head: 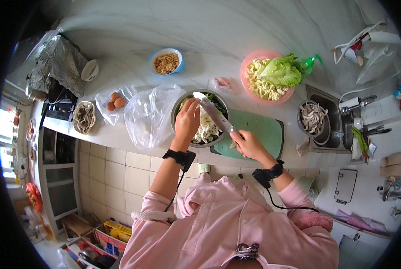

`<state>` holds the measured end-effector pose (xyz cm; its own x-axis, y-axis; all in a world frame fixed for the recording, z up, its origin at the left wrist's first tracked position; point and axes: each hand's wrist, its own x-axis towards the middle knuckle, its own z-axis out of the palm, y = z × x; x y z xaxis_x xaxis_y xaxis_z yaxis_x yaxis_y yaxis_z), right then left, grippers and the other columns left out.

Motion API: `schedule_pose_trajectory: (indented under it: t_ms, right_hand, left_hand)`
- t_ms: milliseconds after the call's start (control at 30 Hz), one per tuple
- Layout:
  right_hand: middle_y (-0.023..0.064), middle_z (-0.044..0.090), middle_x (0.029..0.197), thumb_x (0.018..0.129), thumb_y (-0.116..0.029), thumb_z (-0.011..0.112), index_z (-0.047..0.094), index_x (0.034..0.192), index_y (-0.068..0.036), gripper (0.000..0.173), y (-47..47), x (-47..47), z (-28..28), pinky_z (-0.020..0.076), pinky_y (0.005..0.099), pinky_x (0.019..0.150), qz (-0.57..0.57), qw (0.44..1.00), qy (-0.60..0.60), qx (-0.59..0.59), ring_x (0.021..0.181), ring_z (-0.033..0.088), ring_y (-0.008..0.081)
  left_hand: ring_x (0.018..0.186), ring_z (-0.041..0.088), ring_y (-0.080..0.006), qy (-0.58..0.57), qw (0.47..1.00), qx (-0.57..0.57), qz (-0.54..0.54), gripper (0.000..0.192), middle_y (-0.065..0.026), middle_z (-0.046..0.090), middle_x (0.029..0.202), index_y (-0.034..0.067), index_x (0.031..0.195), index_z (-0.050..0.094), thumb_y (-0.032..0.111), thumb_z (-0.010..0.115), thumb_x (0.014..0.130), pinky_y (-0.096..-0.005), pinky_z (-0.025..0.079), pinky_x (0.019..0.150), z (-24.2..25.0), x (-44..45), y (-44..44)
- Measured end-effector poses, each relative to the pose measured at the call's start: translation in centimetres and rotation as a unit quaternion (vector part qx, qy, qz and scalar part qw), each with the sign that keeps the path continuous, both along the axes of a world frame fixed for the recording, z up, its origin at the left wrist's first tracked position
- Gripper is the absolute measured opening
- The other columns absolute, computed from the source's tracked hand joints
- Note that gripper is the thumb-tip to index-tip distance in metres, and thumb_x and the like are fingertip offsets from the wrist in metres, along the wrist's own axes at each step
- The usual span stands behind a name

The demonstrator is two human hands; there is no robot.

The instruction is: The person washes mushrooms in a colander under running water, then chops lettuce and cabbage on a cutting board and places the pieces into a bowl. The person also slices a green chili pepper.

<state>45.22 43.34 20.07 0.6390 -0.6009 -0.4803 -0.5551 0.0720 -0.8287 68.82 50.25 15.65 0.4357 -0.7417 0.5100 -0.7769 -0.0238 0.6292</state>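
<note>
My right hand (249,144) grips the handle of a kitchen knife (215,114), its broad blade slanting over a metal bowl (228,108). Chopped leafy greens and pale cut vegetable pieces (205,129) fill the bowl. At the bowl's left side my left hand (187,121) is raised over the rim, its fingertips beside the blade's far end; whether the fingers hold anything is hidden. Under my right hand and right of the bowl lies a green cutting board (261,131) with small scraps on it.
Left of the bowl are a clear plastic bag (148,117) and eggs (114,102) on plastic. Behind stand a blue bowl (181,66) of brown shreds and a pink basin (245,77) with lettuce. Right, mushrooms (312,117) fill a bowl at the sink (336,139). A foil-covered stove stands far left.
</note>
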Motion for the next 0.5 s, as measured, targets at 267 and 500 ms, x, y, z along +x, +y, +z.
schedule_pose_trajectory:
  t_ms: [267, 500]
  right_hand:
    - [-0.0038, 0.049, 0.06, 0.096, -0.036, 0.07, 0.05, 0.079, -0.008, 0.037, -1.2, -6.3, -0.6, 0.0376, 0.0241, 0.039, -0.058, 0.998, 0.008, -0.027, 0.046, 0.045, 0.0042]
    - [0.0073, 0.06, 0.069, 0.072, -0.041, 0.089, 0.053, 0.084, -0.003, 0.054, 1.6, -5.3, -8.9, 0.0486, 0.0365, 0.057, -0.168, 0.955, 0.061, -0.237, 0.061, 0.06, 0.0205]
  left_hand:
    - [0.103, 0.066, -0.0346, 0.004, 0.999, 0.024, -0.03, 0.031, -0.0163, 0.069, 0.113, 0.005, 0.116, 0.068, 0.003, 0.068, 0.085, -0.0419, 0.053, 0.09, 1.5, -1.8, 3.1]
    - [0.071, 0.068, -0.0359, 0.161, 0.896, 0.356, -0.211, 0.028, -0.0199, 0.07, 0.082, -0.003, 0.106, 0.068, 0.016, 0.073, 0.086, -0.0408, 0.055, 0.065, -1.2, -7.3, 6.7]
